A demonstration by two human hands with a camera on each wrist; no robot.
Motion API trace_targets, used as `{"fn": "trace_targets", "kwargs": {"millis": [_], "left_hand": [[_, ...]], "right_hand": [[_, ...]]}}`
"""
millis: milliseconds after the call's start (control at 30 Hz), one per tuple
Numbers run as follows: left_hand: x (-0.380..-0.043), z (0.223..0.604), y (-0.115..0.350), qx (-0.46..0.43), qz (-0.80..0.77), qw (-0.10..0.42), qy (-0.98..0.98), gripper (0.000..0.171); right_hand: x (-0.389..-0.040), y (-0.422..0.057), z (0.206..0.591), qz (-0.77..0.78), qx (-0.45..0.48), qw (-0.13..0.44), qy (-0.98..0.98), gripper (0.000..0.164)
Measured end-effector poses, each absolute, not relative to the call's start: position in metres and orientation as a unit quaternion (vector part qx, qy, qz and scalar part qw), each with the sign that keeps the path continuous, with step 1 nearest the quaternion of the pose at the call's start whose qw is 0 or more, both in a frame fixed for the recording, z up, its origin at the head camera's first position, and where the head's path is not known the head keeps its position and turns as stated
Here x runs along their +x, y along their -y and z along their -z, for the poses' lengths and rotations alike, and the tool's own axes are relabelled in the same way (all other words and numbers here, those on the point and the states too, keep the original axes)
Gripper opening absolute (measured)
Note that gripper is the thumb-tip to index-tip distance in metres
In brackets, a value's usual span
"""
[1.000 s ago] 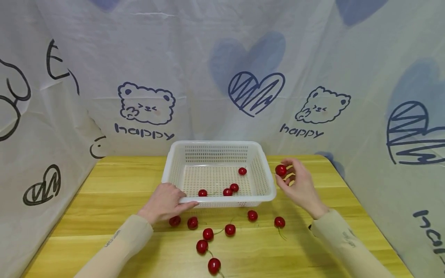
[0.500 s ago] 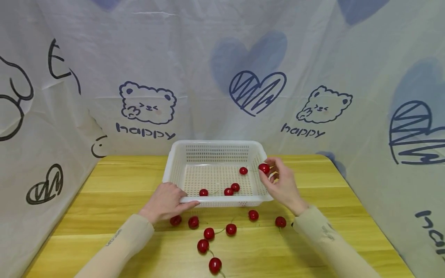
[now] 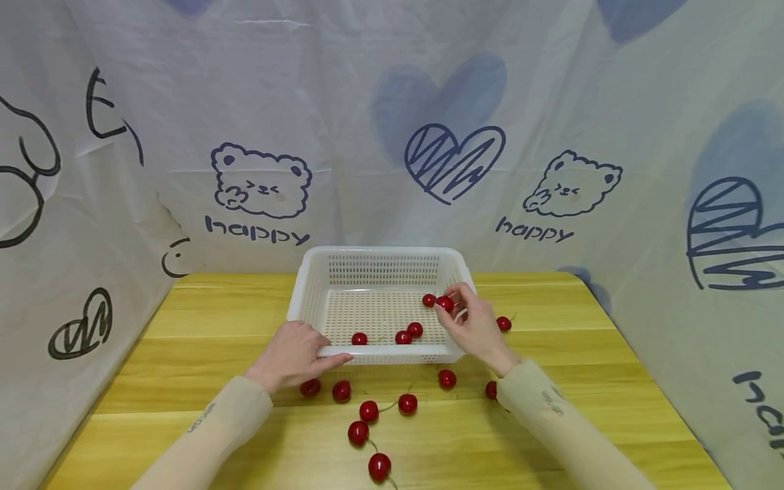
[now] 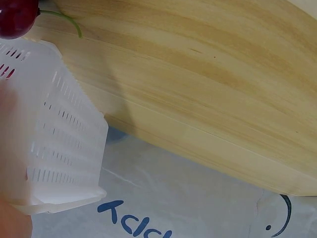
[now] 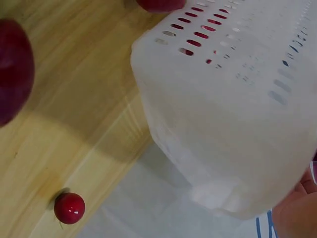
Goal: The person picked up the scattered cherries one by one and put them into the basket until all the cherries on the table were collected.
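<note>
A white plastic basket [image 3: 382, 351] with slotted walls stands at the back of the wooden table, several red cherries inside. At its front left corner my left hand [image 3: 292, 355] grips the rim, thumb lying along the front edge. In the left wrist view that hand is only a blur beside the basket wall [image 4: 69, 129]. My right hand [image 3: 474, 327] reaches over the basket's right side and pinches a cherry [image 3: 444, 304] between thumb and fingers, close by another cherry [image 3: 429, 300] in the basket. The right wrist view shows part of the right hand [image 5: 299, 213] past the basket's corner.
Several stemmed cherries lie on the table [image 3: 202, 327] in front of the basket, the nearest one [image 3: 380, 467] close to me. One cherry [image 3: 503, 324] rests right of the basket; another [image 3: 491, 390] is partly behind my right sleeve. A printed cloth [image 3: 355, 136] hangs behind.
My right hand has carried the pinched cherry leftward, from outside the basket's right wall to inside it. A cherry to the right of the basket has come into sight. The left hand stays on the rim.
</note>
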State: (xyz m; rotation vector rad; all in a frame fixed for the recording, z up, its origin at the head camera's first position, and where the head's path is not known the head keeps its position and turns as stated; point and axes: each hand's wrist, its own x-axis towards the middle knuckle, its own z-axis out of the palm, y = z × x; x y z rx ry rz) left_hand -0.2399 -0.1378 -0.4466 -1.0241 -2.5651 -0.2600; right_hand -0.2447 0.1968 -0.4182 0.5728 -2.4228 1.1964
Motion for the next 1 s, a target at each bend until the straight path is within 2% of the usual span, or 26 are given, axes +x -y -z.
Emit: {"fn": "trace_targets", "kwargs": {"millis": [500,1000], "left_hand": [[-0.241,0.448,0.139,-0.359,0.096,0.176,0.912,0.048],[-0.242,0.449,0.139,-0.358,0.095,0.172,0.913,0.048]], "right_hand": [[-0.246,-0.195,0.431,-0.349,0.198,0.140,0.905,0.021],[-0.249,-0.195,0.437,-0.311,0.207,0.157,0.914,0.024]]}}
